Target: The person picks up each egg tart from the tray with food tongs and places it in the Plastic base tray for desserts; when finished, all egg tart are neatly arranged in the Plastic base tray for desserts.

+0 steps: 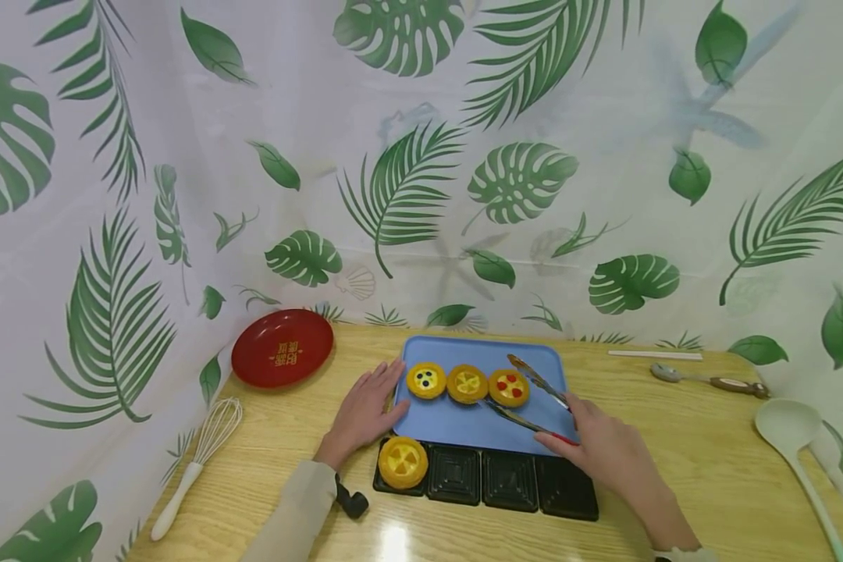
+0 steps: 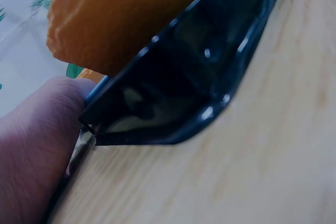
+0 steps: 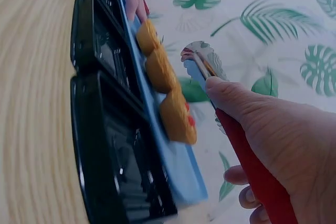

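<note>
On blue tray [image 1: 442, 424], 4 o'clock side: right hand [image 1: 611, 445] curled round tongs [image 1: 539, 380], tips apart
Left hand [image 1: 367, 407] at 9 o'clock, straight fingers touching edge; three tarts [image 1: 467, 384] on it

White sheet [image 1: 288, 101] behind table [image 1: 646, 437], continuing along left and right sides; soft creases. Print: green leaves [image 1: 410, 195], fronds and broad types; faint blue-grey starfish [image 1: 706, 109], pale shell [image 1: 357, 282]. Tabletop light wood, grain visible. Bright glare [image 1: 394, 538] near front.
</note>
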Available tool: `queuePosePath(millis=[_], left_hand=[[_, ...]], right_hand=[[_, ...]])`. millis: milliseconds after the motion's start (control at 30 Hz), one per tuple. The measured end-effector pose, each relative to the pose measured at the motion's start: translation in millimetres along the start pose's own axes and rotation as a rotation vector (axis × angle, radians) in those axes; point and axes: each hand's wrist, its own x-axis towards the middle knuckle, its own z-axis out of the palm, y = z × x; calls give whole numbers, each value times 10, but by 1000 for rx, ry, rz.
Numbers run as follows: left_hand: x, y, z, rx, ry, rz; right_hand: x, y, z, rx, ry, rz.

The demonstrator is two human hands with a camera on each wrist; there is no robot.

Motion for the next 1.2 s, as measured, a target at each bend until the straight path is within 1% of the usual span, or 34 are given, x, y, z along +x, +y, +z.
queuePosePath(millis=[200,433,833,1000,1200], left_hand=[[-6,11,-13,-4,2,-4],[-7,13,-5,1,-2,-10],[-5,-13,17,-3,13,0],[-7,-12,16,-1,3,-9],[-2,-3,19,3,-4,-11]], right_hand=[[21,158,79,-19,-46,27],[53,214,143,-26,-101,53],[84,217,271,-37,-77,45],[89,218,302,-53,-76,50],[73,230,311,-67,-55,32]])
